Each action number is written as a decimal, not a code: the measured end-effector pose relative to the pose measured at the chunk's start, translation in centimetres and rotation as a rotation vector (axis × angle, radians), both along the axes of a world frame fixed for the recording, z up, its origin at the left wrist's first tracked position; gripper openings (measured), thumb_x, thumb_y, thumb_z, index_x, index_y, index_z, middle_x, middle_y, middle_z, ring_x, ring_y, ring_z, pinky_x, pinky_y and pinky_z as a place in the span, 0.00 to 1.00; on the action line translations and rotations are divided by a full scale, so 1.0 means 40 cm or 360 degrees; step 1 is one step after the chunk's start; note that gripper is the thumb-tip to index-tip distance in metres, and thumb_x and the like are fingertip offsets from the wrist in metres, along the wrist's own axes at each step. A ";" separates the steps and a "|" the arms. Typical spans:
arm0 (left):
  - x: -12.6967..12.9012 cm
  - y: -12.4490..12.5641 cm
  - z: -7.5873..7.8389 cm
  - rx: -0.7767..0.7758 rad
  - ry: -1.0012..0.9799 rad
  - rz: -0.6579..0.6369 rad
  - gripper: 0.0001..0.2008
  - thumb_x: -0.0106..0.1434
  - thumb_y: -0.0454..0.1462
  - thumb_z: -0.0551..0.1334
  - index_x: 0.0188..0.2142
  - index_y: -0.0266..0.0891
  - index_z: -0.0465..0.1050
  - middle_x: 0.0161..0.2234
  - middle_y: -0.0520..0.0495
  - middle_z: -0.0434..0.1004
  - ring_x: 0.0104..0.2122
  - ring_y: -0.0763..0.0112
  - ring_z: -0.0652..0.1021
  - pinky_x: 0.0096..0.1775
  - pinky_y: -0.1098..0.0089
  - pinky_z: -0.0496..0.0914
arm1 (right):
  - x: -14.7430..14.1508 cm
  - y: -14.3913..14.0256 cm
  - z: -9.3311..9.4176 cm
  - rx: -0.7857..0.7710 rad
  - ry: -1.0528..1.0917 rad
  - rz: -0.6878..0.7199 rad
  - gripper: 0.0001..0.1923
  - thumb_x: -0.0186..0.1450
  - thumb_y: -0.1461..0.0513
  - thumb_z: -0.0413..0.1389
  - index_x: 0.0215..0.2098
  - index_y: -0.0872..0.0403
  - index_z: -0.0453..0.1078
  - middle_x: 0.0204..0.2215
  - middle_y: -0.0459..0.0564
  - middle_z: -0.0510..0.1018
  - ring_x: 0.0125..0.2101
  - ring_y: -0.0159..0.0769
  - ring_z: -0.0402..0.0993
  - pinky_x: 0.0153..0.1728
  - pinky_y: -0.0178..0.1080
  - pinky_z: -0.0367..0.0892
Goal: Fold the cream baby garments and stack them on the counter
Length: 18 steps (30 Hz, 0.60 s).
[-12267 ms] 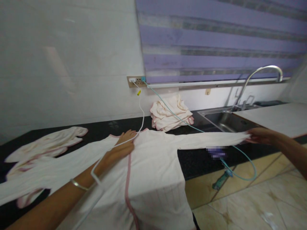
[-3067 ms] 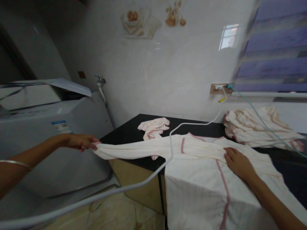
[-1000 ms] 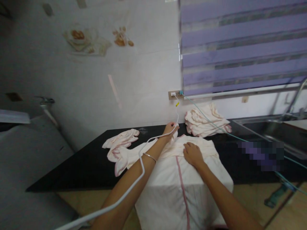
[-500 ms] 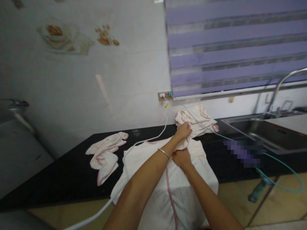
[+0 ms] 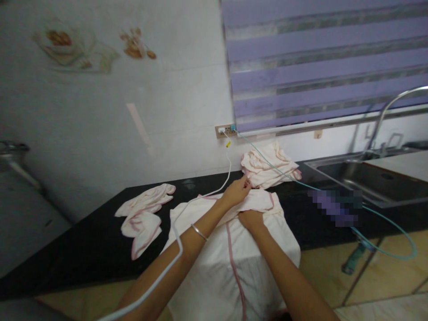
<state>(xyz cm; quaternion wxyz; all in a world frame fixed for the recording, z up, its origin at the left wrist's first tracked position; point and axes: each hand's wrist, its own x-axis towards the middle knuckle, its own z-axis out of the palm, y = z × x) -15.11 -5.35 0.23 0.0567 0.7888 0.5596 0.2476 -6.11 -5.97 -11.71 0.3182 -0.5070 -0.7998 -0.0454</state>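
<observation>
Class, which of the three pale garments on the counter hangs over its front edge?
The large garment under both hands; the other two lie wholly on the counter.

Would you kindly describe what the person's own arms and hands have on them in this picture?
Both forearms are bare, with no sleeves or gloves in view. The left hand has a thin silver-coloured bangle round its forearm. The right hand wears nothing visible.

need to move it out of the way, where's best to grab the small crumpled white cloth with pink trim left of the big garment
Judging by its pose, pinch the raised bunched folds at the middle of the small crumpled white cloth with pink trim, coming from above on the counter's front side. It lies loose on the black countertop, apart from both hands and the white cable.
</observation>
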 end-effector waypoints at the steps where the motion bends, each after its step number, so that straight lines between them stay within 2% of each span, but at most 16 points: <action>1: -0.043 -0.021 -0.011 -0.0009 0.0065 0.0099 0.15 0.74 0.44 0.52 0.51 0.41 0.71 0.50 0.42 0.81 0.50 0.63 0.80 0.52 0.67 0.71 | 0.001 -0.002 0.002 0.0023 0.0001 0.0000 0.27 0.72 0.60 0.50 0.68 0.53 0.66 0.65 0.60 0.71 0.70 0.54 0.56 0.68 0.57 0.51; 4: -0.170 -0.092 -0.052 -0.0084 0.0319 0.0428 0.17 0.73 0.44 0.51 0.54 0.41 0.72 0.53 0.43 0.80 0.53 0.61 0.79 0.56 0.65 0.70 | 0.006 -0.008 0.010 0.0025 0.0007 0.0047 0.26 0.72 0.59 0.49 0.66 0.52 0.69 0.63 0.59 0.73 0.69 0.53 0.59 0.68 0.55 0.51; 7: -0.273 -0.160 -0.107 -0.0092 0.0401 0.0571 0.19 0.72 0.41 0.53 0.55 0.38 0.74 0.55 0.39 0.79 0.57 0.56 0.76 0.61 0.60 0.67 | 0.008 -0.012 0.019 -0.0050 0.0050 0.0048 0.24 0.73 0.58 0.47 0.63 0.53 0.72 0.57 0.59 0.78 0.64 0.54 0.65 0.67 0.55 0.51; 10: -0.345 -0.201 -0.182 -0.0090 0.0553 0.0744 0.22 0.73 0.43 0.52 0.59 0.37 0.73 0.61 0.37 0.75 0.62 0.52 0.72 0.62 0.56 0.66 | 0.012 -0.016 0.029 -0.0117 0.0079 0.0034 0.24 0.73 0.58 0.46 0.62 0.55 0.73 0.53 0.59 0.81 0.62 0.55 0.66 0.66 0.56 0.50; 12: -0.373 -0.211 -0.230 -0.0044 0.0630 0.0849 0.24 0.74 0.45 0.51 0.63 0.38 0.70 0.65 0.37 0.70 0.66 0.50 0.68 0.62 0.53 0.66 | 0.020 -0.018 0.036 -0.0116 0.0104 -0.0012 0.25 0.73 0.57 0.47 0.62 0.57 0.73 0.53 0.60 0.81 0.63 0.57 0.64 0.66 0.58 0.49; 14: -0.385 -0.212 -0.262 -0.0001 0.0653 0.0877 0.26 0.75 0.46 0.49 0.66 0.38 0.67 0.69 0.39 0.65 0.68 0.49 0.64 0.63 0.51 0.64 | 0.034 -0.019 0.042 -0.0085 0.0131 -0.0108 0.26 0.72 0.55 0.48 0.62 0.57 0.73 0.55 0.61 0.79 0.64 0.59 0.62 0.67 0.59 0.47; 18: -0.383 -0.211 -0.272 -0.0027 0.0626 0.0867 0.27 0.75 0.47 0.48 0.67 0.38 0.65 0.70 0.39 0.63 0.69 0.49 0.63 0.64 0.49 0.63 | 0.074 -0.008 0.037 -0.0088 0.0045 -0.0214 0.28 0.71 0.53 0.47 0.62 0.57 0.72 0.63 0.62 0.73 0.67 0.59 0.56 0.69 0.59 0.39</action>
